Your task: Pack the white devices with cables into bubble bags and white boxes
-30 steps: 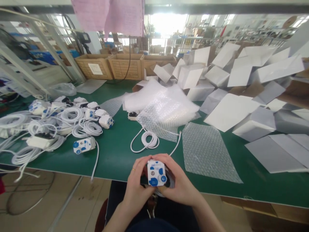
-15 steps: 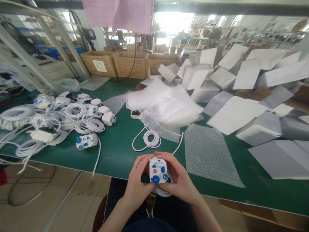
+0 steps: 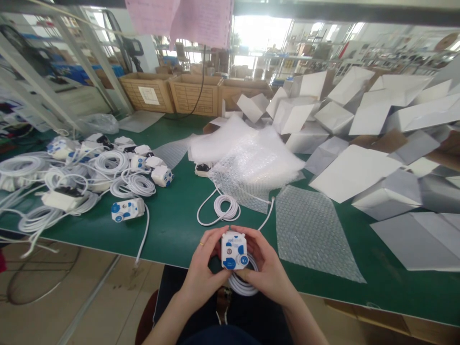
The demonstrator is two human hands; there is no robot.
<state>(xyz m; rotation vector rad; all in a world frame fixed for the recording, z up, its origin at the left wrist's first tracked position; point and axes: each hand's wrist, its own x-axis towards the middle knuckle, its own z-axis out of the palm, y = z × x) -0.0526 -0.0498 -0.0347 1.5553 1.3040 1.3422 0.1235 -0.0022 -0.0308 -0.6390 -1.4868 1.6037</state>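
Observation:
Between my two hands is a small white box-shaped device (image 3: pixel 234 251) with blue spots and a round knob at its lower right. My left hand (image 3: pixel 204 261) closes on its left side, and a ring shows on one finger. On the other side my right hand (image 3: pixel 266 266) grips the device, with a coiled white cable (image 3: pixel 244 286) beneath it. Just beyond my hands, a loose cable coil (image 3: pixel 226 207) rests on the green table (image 3: pixel 172 225). A flat sheet of bubble wrap (image 3: pixel 312 235) lies to the right of my right hand.
Several similar devices with coiled cables (image 3: pixel 111 163) are heaped at the left; one device (image 3: pixel 127 209) lies apart. A stack of bubble-wrap bags (image 3: pixel 247 148) sits mid-table. Folded white boxes (image 3: pixel 359 167) pile up at the right. Cardboard boxes (image 3: pixel 194 96) line the back.
The device tips slightly and shifts a little up in my hands, and more of the coiled cable shows under it. Both hands keep their hold.

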